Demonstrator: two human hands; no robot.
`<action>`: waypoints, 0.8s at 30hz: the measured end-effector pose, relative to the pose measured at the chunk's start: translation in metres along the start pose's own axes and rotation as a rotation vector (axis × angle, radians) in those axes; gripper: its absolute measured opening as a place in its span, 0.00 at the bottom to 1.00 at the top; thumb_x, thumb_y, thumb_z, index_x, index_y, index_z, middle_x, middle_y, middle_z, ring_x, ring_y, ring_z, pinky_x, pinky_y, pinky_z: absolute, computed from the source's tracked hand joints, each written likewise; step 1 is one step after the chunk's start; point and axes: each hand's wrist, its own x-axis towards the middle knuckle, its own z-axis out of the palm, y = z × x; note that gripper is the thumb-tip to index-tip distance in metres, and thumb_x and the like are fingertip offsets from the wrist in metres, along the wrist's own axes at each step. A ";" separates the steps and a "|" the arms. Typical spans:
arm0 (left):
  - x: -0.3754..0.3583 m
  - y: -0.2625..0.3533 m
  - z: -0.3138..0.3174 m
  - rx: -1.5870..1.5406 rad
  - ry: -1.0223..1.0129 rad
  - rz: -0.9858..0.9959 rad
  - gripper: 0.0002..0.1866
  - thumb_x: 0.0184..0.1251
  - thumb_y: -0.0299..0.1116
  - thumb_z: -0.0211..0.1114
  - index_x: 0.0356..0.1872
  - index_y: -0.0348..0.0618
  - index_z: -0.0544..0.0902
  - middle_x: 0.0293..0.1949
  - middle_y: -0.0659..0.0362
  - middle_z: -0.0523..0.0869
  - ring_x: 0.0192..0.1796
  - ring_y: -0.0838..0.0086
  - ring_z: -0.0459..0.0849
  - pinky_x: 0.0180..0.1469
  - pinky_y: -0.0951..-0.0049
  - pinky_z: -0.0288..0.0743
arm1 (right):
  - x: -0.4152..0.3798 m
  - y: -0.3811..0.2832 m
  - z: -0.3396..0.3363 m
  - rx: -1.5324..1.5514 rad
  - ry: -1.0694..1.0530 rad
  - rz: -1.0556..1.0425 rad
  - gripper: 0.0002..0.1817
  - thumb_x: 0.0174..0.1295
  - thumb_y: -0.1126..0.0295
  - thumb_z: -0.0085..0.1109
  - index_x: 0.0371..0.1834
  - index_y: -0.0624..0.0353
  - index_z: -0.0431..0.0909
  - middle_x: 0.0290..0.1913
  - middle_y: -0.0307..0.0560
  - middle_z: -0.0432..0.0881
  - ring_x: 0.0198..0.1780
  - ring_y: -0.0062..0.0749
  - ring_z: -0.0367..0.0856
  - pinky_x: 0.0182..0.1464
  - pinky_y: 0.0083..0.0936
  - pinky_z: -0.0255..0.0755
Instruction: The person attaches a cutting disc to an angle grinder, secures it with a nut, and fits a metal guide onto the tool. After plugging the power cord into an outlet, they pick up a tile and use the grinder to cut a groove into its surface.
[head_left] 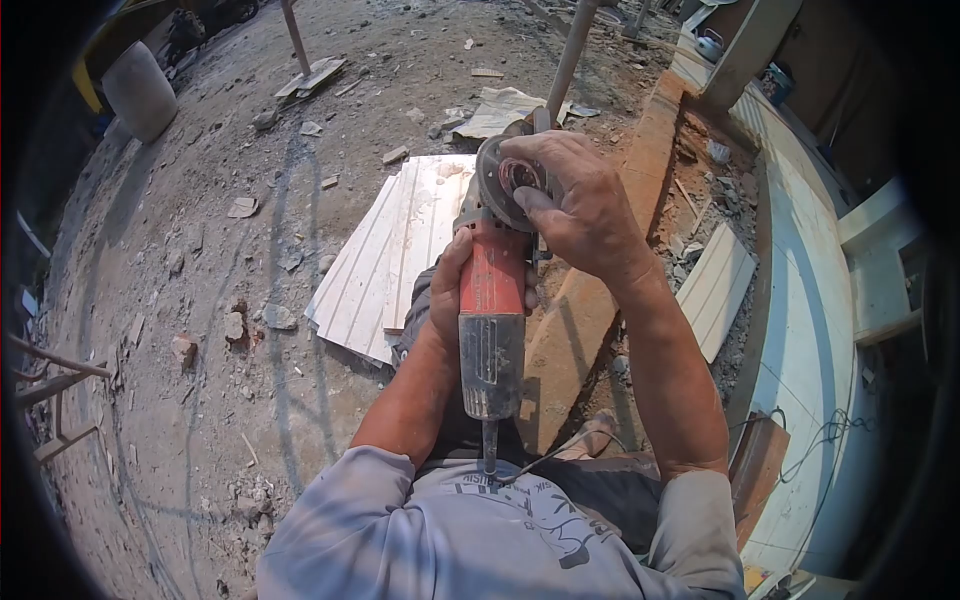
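The angle grinder is held in front of the torso, its long axis running from 6 o'clock at the cord end to 12 o'clock at the head. There the round disc stands tilted, its face turned roughly toward 3 o'clock.

The left hand grips the red part of the body just below the head, coming in from about 7 o'clock, thumb on the near side and fingertips showing at the far edge. The right hand reaches up from 4 o'clock and closes around the disc's middle, thumb and fingers curled in; whether they clasp the disc or a piece at its hub, I cannot tell. So the disc lies at 9 o'clock from the right hand, the nearer of the 2, and at about 1 from the left.

Farther out, white panels lie stacked on the ground toward 10 o'clock. A brown ledge runs along the 3 o'clock side, with another panel beyond it.
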 end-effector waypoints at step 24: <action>0.000 0.000 0.006 -0.010 0.070 -0.007 0.33 0.76 0.61 0.55 0.65 0.41 0.72 0.43 0.48 0.86 0.33 0.63 0.91 0.36 0.65 0.92 | 0.001 -0.007 -0.006 -0.117 -0.122 0.246 0.12 0.61 0.71 0.66 0.47 0.64 0.84 0.45 0.54 0.86 0.52 0.49 0.82 0.58 0.42 0.76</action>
